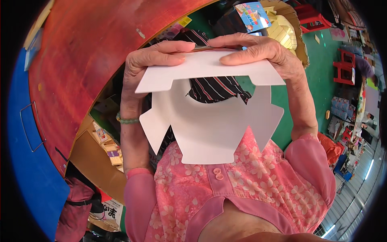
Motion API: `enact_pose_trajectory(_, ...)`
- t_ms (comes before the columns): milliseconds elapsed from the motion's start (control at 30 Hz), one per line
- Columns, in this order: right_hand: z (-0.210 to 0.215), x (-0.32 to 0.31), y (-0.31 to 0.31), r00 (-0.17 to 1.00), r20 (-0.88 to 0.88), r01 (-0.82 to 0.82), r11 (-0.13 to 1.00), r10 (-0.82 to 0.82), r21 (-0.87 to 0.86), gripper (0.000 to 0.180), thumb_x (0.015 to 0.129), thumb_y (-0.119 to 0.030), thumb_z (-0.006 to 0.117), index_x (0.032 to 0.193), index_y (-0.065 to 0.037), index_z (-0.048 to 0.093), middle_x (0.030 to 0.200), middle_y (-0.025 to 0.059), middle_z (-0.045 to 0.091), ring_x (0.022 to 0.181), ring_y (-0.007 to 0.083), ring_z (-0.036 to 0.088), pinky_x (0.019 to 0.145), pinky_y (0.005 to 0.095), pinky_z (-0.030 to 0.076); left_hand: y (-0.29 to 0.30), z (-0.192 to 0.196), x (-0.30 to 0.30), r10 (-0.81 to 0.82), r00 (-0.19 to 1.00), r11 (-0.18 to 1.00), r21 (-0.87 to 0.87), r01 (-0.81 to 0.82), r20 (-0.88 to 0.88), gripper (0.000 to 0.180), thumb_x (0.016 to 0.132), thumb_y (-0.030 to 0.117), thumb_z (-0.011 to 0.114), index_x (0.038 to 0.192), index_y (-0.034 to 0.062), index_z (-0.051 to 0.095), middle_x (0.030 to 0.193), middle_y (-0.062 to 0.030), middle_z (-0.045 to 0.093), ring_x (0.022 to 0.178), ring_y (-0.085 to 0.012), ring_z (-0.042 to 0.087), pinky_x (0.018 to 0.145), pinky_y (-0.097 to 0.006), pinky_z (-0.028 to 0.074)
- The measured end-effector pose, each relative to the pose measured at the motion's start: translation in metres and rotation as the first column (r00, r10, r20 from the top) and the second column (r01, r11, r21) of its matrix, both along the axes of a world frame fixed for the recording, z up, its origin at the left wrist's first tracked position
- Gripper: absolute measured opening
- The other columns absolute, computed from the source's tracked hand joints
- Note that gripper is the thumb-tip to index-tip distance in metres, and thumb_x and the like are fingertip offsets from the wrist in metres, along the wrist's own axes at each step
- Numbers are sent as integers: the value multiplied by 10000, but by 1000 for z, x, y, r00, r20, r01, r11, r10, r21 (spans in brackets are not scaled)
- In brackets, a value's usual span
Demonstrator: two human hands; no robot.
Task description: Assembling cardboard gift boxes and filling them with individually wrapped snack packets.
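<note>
I hold a white die-cut cardboard blank (209, 129) with notched flaps up in front of my chest. Its top flap (209, 70) is folded over toward me. My left hand (149, 60) grips the flap's left end, fingers lying across it. My right hand (258, 50) grips the right end the same way, and the fingertips of both hands nearly meet at the middle. A green bead bracelet (127, 120) circles my left wrist. My pink flowered sleeves and blouse (242, 185) fill the lower part of the view.
A dark striped cloth (217, 86) shows behind the blank. A large red round tabletop (80, 60) curves at the upper left, above a blue surface (28, 169). On the green floor (322, 60) stand red stools (344, 70), yellow folded boxes (282, 32) and a colourful carton (252, 16).
</note>
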State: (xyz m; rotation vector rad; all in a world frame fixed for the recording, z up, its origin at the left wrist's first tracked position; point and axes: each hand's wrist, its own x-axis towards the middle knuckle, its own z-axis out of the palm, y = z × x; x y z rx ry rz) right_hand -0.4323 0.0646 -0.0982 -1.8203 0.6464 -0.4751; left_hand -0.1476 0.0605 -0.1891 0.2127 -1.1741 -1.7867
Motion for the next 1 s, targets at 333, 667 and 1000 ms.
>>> enact_pose_trajectory(333,6,-9,20,991,126,28,993,-43,118,562,870,-569,533,975,-64,758,1238,274,580,1225,408,498,1012,512,382,28,22,-7,37,999,990,136,-38,3,184,823,63,581,898,2,738,1269,-292,544,1098,-378,604,943,-436,503)
enact_pose_trajectory(667,16,-13,21,1000,3,7,993,-8,116,369,705,-228,613,998,-53,752,1320,276,524,1251,380,492,1050,428,357,13,32,3,-127,955,991,85,108,270,413,779,153,665,1133,-59,645,1375,-228,486,1192,-295,540,1044,-379,388)
enact_pose_trajectory(1000,11,-33,-7,957,77,-289,924,279,249,396,694,-22,692,1086,35,695,1392,302,439,1323,402,417,1080,434,335,14,39,-3,-228,901,919,387,75,368,542,801,54,704,1309,12,519,1223,-99,589,1091,-146,560,964,-279,445)
